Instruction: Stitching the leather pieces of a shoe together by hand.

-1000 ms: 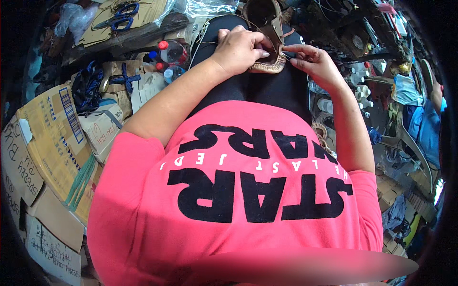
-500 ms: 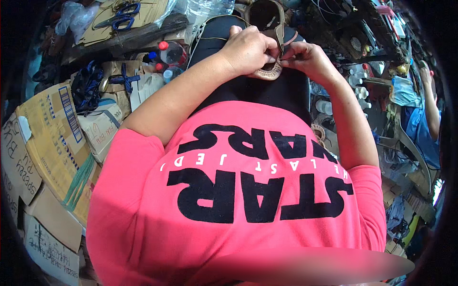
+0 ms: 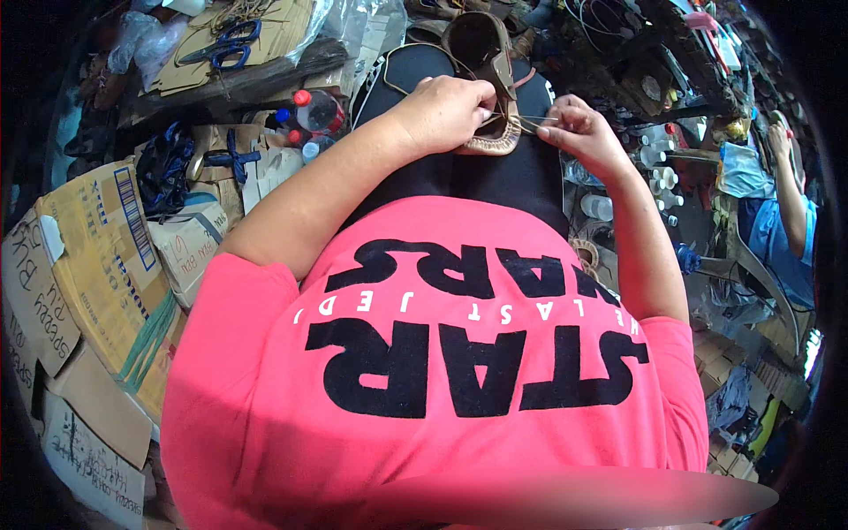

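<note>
A brown leather shoe (image 3: 491, 147) with a pale, puckered seam around its toe rests on my black-clad lap. Its open heel end points away from me. My left hand (image 3: 452, 109) is closed at the shoe's left side, fingertips pinching a thin thread over the opening. Off the right side, my right hand (image 3: 585, 134) pinches thread (image 3: 530, 118) that stretches taut from the seam. Whether a needle is in either hand is too small to tell. A thin cord loops over my left thigh beside the shoe.
Plastic bottles (image 3: 318, 112) with red caps stand left of my legs. Blue-handled scissors (image 3: 228, 46) lie on cardboard at the far left. Cardboard boxes (image 3: 97, 256) fill the left side. White bottles (image 3: 652, 157) stand at right, and another person's arm (image 3: 792, 190) shows beyond.
My right hand has moved away from the shoe to the right, drawing thread out. My left hand has shifted slightly nearer to me, and more of the shoe shows.
</note>
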`<move>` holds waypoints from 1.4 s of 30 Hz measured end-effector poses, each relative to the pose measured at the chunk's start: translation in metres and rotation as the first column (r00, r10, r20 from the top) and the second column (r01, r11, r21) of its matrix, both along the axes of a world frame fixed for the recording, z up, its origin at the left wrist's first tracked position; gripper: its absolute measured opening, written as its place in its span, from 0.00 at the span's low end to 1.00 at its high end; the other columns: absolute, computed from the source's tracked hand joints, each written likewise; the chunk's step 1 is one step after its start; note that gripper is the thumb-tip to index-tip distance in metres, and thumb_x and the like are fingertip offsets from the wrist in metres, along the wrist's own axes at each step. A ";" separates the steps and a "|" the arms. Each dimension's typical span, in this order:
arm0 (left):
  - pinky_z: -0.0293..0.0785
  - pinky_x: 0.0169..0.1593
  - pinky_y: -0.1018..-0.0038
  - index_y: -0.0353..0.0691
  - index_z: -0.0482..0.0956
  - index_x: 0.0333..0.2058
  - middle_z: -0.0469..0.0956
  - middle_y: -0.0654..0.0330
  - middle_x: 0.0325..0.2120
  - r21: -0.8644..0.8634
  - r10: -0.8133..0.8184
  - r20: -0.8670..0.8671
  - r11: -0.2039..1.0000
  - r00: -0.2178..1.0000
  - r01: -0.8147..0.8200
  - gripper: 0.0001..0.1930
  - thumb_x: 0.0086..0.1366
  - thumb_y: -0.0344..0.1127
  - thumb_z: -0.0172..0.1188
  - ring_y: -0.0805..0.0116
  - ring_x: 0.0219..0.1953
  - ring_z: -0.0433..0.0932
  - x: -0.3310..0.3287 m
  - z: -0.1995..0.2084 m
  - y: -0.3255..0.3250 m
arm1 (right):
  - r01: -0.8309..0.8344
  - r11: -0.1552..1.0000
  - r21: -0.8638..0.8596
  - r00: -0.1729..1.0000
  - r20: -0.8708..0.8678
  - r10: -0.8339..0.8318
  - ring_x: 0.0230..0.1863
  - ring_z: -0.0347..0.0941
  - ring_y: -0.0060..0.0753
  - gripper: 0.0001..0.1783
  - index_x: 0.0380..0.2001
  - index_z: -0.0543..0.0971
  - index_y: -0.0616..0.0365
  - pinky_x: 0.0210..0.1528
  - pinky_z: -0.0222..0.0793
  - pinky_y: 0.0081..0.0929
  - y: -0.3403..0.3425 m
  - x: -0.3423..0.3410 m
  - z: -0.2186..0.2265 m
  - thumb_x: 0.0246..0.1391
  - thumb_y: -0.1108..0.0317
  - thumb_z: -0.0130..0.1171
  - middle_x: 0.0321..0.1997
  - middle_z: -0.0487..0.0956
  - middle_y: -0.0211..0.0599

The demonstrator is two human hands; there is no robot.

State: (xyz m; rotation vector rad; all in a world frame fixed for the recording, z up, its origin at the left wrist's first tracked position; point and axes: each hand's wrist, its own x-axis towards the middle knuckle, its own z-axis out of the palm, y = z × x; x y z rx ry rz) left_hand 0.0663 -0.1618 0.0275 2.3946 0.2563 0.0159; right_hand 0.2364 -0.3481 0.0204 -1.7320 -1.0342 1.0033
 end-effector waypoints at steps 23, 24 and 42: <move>0.63 0.40 0.62 0.48 0.75 0.35 0.77 0.61 0.24 0.347 -0.191 0.149 0.929 0.970 0.130 0.07 0.58 0.33 0.50 0.60 0.34 0.76 -0.012 -0.010 0.004 | -0.392 0.871 -0.295 0.278 0.865 0.418 0.35 0.74 0.37 0.05 0.30 0.73 0.48 0.44 0.61 0.36 0.042 -0.018 0.042 0.47 0.69 0.52 0.25 0.76 0.30; 0.63 0.40 0.62 0.48 0.75 0.35 0.77 0.61 0.24 0.347 -0.188 0.148 0.929 0.971 0.127 0.07 0.58 0.33 0.50 0.60 0.34 0.76 -0.016 -0.009 0.005 | -0.395 0.870 -0.295 0.277 0.865 0.419 0.35 0.74 0.37 0.05 0.30 0.73 0.48 0.44 0.61 0.36 0.040 -0.015 0.039 0.47 0.69 0.52 0.25 0.76 0.30; 0.70 0.41 0.77 0.37 0.73 0.34 0.74 0.65 0.28 -0.810 -0.130 0.087 0.567 0.988 0.147 0.06 0.66 0.34 0.53 0.75 0.34 0.72 -0.044 0.040 -0.019 | -0.174 0.897 0.407 0.681 -0.608 0.408 0.30 0.67 0.20 0.14 0.29 0.74 0.58 0.35 0.63 0.18 0.052 -0.012 0.048 0.56 0.58 0.58 0.26 0.73 0.28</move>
